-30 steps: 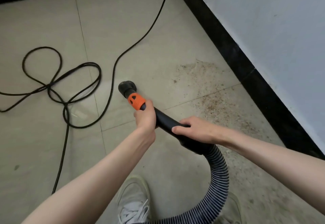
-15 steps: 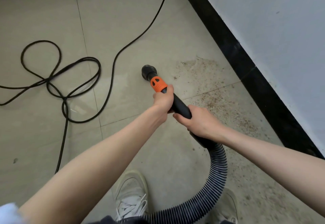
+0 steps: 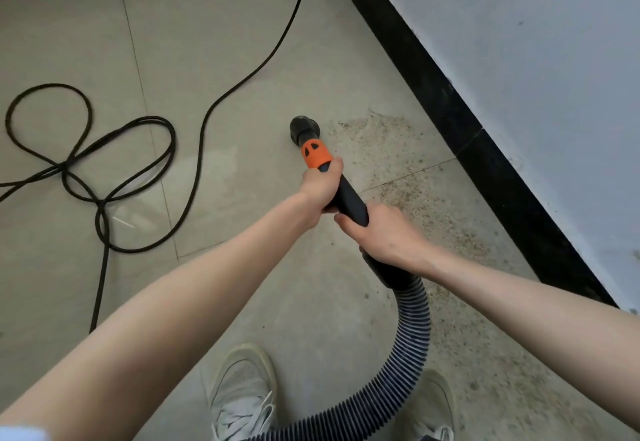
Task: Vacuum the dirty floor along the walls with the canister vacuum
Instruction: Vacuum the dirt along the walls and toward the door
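Note:
Both hands hold the black vacuum wand (image 3: 348, 198), which has an orange collar (image 3: 315, 153) and a round black nozzle (image 3: 303, 128) down on the floor tiles. My left hand (image 3: 322, 186) grips the wand just behind the orange collar. My right hand (image 3: 384, 236) grips it lower down, where the ribbed hose (image 3: 410, 333) joins. A band of brown grit (image 3: 422, 198) lies along the black baseboard (image 3: 460, 108), just right of the nozzle. The canister itself is out of view.
A black power cord (image 3: 114, 170) lies in loose loops on the floor at the left and runs away to the top. A white wall (image 3: 540, 59) rises on the right. My two light sneakers (image 3: 242, 395) stand at the bottom, with the hose curving between them.
The nozzle has swung from the left toward the right and farther away, up to the edge of the grit patch. Both hands kept their grip on the wand.

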The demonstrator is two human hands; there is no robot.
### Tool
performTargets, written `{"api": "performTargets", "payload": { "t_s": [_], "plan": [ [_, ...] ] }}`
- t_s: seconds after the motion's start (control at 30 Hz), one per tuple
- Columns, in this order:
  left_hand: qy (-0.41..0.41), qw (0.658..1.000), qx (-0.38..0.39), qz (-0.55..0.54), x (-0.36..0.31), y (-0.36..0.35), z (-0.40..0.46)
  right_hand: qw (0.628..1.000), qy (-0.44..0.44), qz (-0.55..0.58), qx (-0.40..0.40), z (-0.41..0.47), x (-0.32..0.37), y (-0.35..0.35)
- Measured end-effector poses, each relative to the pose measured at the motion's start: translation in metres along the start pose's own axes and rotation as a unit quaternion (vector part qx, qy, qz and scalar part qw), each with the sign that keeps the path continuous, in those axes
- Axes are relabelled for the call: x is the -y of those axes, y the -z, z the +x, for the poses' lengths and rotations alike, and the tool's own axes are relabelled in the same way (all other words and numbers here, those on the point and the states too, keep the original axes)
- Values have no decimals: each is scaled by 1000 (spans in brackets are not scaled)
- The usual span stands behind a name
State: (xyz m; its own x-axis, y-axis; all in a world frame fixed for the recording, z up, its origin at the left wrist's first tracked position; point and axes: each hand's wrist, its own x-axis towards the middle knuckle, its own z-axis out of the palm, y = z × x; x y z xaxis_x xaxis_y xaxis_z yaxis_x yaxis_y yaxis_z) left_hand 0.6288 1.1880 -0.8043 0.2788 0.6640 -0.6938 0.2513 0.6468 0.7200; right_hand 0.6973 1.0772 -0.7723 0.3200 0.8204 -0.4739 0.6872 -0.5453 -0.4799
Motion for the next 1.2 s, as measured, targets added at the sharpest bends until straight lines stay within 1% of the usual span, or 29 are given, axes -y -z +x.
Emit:
{"api": "performTargets", "payload": {
  "t_s": [0.1,0.17,0.3,0.43,0.53,0.87,1.07,1.2],
  "plan": [
    [12,1000,-9,12,26,-2,-12,1000,-8,-11,15,-21,-11,-7],
    [5,1000,-14,17,40,-5,-22,1000,-13,-17,18,-32,-19,-11],
    [3,999,-7,40,52,-18,-33,1000,-25,-1,17,-46,-36,-15],
    [0,998,16,64,42,-27,-24,999,-50,1,-11,-39,-38,-15],
    [-6,997,19,73,28,-30,-9,998,-52,10,-26,-25,-32,-10],
    [-23,996,52,68,-27,-23,30,995,-52,75,-33,31,-7,7],
    [-18,995,85,49,-16,-18,16,997,-54,10,-48,12,-5,2],
    [-4,994,108,15,3,-14,3,999,-41,24,-25,-6,-16,-6]
  ]
}}
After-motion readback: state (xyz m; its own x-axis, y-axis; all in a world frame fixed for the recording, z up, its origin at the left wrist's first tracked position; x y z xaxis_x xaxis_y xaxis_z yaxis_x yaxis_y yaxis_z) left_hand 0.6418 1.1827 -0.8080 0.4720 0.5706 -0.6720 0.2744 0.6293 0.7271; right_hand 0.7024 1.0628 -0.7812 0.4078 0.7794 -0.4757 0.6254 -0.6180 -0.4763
